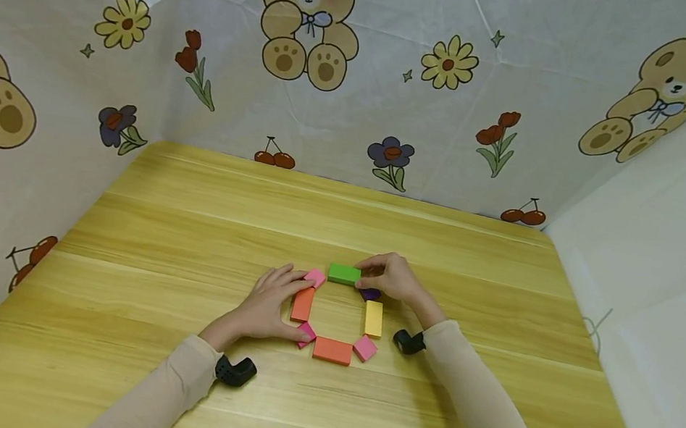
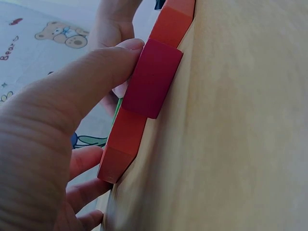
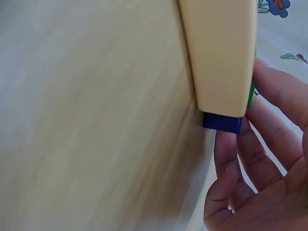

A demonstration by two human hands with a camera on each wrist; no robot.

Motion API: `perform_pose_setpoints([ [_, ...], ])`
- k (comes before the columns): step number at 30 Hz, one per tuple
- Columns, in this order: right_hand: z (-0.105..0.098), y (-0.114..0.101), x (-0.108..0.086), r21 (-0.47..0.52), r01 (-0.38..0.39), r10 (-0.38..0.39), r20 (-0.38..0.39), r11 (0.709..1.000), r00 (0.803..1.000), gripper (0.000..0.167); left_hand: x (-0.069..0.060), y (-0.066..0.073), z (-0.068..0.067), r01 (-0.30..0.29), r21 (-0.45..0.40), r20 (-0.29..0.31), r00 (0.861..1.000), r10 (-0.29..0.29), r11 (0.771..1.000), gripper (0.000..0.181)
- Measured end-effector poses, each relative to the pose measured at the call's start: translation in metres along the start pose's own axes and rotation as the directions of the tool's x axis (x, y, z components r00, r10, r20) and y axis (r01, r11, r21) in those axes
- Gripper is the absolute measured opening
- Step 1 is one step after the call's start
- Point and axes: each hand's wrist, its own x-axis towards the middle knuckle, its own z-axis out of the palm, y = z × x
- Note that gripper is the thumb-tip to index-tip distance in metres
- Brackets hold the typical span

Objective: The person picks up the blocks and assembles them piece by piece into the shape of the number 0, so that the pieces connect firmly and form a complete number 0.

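Small wooden blocks form a ring on the table. My left hand (image 1: pixel 262 307) spans its left side, thumb resting on the magenta block (image 2: pixel 153 79) and fingertips at the upper-left pink block (image 1: pixel 316 277). Between them stands an orange block (image 1: pixel 302 305). At the far side, my right hand (image 1: pixel 393 277) pinches the right end of a green block (image 1: pixel 344 274). Beneath that hand lies a partly hidden purple block (image 1: pixel 370 295), touching the yellow block (image 3: pixel 219 57). The near side has another orange block (image 1: pixel 333 351) and a pink block (image 1: pixel 365 349).
The wood-grain table (image 1: pixel 216 225) extends around the ring. A patterned sheet (image 1: pixel 356 121) with bears and flowers rises behind and beside it. Each wrist carries a black camera mount, such as the left mount (image 1: pixel 236 371).
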Motion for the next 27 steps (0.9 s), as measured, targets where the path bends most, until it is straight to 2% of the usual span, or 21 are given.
perform_pose_setpoints([
  [21, 0.0017, 0.0004, 0.0009, 0.016, 0.037, -0.037, 0.028, 0.999, 0.999, 0.033, 0.0002, -0.0011, 0.0007, -0.003, 0.006, -0.004, 1.0, 0.003, 1.0, 0.096],
  [27, 0.0021, -0.0018, 0.0003, -0.006, 0.047, -0.047, 0.029, 0.999, 0.998, 0.033, -0.0003, -0.0002, -0.0001, 0.001, 0.004, 0.002, 1.0, -0.001, 1.0, 0.096],
])
